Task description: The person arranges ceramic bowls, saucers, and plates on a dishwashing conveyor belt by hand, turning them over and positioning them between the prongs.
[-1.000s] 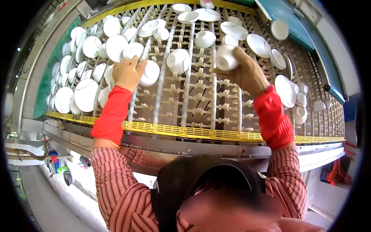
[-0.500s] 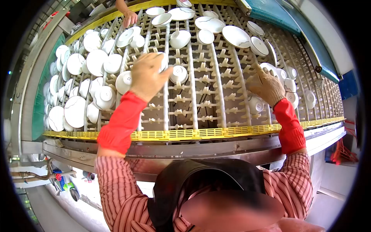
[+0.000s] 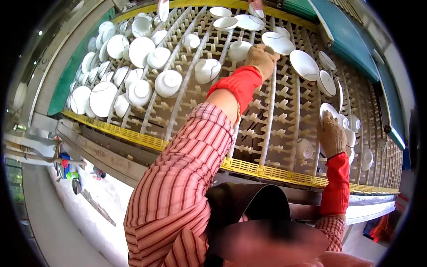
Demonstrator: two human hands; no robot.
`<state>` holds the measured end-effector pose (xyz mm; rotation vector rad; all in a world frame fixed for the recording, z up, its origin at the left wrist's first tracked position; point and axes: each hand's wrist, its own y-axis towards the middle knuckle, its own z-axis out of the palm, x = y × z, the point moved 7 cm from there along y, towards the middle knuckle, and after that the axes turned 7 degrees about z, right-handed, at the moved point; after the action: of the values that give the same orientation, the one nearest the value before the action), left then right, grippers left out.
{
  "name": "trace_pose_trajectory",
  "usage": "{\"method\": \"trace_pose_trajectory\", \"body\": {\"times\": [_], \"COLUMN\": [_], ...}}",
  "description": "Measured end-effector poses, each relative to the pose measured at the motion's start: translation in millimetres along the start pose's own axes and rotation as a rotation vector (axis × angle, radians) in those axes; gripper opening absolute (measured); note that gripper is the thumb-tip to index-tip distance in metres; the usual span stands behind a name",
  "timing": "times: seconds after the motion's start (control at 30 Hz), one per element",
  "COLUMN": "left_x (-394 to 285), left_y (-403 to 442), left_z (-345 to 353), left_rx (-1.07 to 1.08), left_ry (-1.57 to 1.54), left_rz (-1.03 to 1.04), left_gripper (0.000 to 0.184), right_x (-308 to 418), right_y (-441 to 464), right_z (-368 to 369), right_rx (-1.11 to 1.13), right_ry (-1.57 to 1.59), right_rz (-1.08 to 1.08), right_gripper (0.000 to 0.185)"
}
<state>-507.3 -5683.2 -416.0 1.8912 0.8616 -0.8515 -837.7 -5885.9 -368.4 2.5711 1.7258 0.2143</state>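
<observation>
My left hand [image 3: 263, 60], in a tan glove with a red cuff, reaches across to the middle of the pegged rack [image 3: 281, 118]. Its fingers are closed over something mostly hidden beneath them, beside an upturned white cup [image 3: 239, 50] and a wide oval dish [image 3: 278, 43]. Over at the right, my right hand [image 3: 332, 133] has its fingers on the lower edge of a white plate [image 3: 327, 115]. Small cups [image 3: 354, 123] stand just beside that hand. Upturned bowls [image 3: 168, 83] and a cup [image 3: 207, 70] sit left of my left forearm.
Many white plates and bowls [image 3: 103, 99] crowd the rack's left side. A yellow edge strip [image 3: 275, 174] runs along the near side. Teal belts [image 3: 351, 40] lie at the upper right. Another person's hands [image 3: 255, 5] hold dishes at the far edge.
My left hand has swung right and farther out, and the view has turned. The bowl near it now sits on the rack. My right hand has closed in on the plate at the right.
</observation>
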Motion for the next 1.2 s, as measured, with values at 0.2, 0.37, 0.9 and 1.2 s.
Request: {"method": "trace_pose_trajectory", "body": {"times": [0.2,0.37,0.9,1.2], "left_x": [-46,-113,-109,-221], "left_y": [-8,-119,-237,-223], "left_z": [-68,-200,-369,-250], "left_rx": [0.238,0.456,-0.025,-0.025], "left_ry": [0.385,0.461,1.064,1.077], "left_rz": [0.015,0.234,0.088,0.725], "left_gripper": [0.034,0.044,0.038,0.057], "right_x": [-8,-14,252,-3], "right_y": [-13,-24,-5,25], "right_z": [-37,-72,-51,-39], "right_rx": [-0.123,-0.125,0.935,-0.106], "right_ry": [0.214,0.556,1.739,0.279], "right_rz": [0.023,0.213,0.085,0.027], "right_gripper": [0.04,0.037,0.038,0.063]}}
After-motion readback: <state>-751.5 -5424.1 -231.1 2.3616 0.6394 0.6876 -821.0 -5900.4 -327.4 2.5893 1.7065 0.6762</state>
